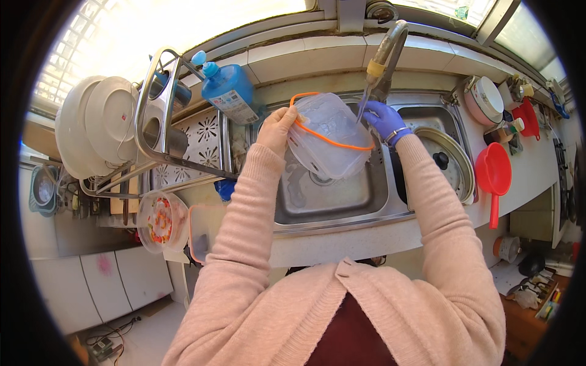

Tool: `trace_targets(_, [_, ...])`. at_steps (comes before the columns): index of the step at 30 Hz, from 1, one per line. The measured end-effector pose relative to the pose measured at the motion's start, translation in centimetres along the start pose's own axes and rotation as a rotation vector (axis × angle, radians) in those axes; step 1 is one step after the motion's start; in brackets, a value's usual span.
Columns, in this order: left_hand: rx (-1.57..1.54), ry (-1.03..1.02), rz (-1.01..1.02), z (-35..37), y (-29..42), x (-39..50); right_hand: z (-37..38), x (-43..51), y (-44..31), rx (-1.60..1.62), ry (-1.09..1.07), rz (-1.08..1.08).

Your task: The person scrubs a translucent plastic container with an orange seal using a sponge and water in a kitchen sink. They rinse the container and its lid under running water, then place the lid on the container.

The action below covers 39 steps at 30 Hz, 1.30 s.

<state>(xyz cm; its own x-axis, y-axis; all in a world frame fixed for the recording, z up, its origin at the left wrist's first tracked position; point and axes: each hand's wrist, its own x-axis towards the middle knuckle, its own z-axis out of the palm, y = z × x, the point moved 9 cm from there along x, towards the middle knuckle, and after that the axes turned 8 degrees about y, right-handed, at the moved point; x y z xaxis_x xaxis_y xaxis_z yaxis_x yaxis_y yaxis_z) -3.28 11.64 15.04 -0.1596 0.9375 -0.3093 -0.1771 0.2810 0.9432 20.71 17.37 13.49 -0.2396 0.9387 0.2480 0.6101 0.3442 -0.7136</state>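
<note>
My bare left hand (277,129) grips the left edge of a clear plastic food container (332,132), near its orange trim (336,142). The container is tilted and wet, held above the left basin of a stainless steel sink (334,201). My right hand (385,120), in a purple glove, is at the container's far right side beside the water stream (364,103). Its fingertips are partly hidden, so I cannot tell whether they grip the container. Water runs from the metal faucet (389,55) with a yellow band.
A round pan with a lid (446,160) sits in the right basin. A red plastic ladle (493,169) lies on the right counter. At left stand a blue pump bottle (231,94), a metal rack (158,164) with white plates (112,119), and a plastic tub of chopped peppers (160,222).
</note>
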Motion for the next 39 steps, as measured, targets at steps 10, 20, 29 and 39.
trace_targets(10, [-0.102,0.051,0.004,-5.2,-0.8,-3.3,0.8,3.4,3.8,0.09,-0.107,0.122])
trace_targets(20, [-0.046,0.133,0.0,-8.5,-2.6,-4.4,7.3,-9.3,5.7,0.467,-0.147,0.549])
trace_targets(29, [0.215,0.2,0.041,-9.8,-3.4,-6.2,8.2,-10.5,5.5,0.546,-0.205,0.532])
trace_targets(39, [0.188,0.161,0.091,-9.9,-4.7,-6.8,1.2,-4.6,3.3,-0.783,-0.415,0.099])
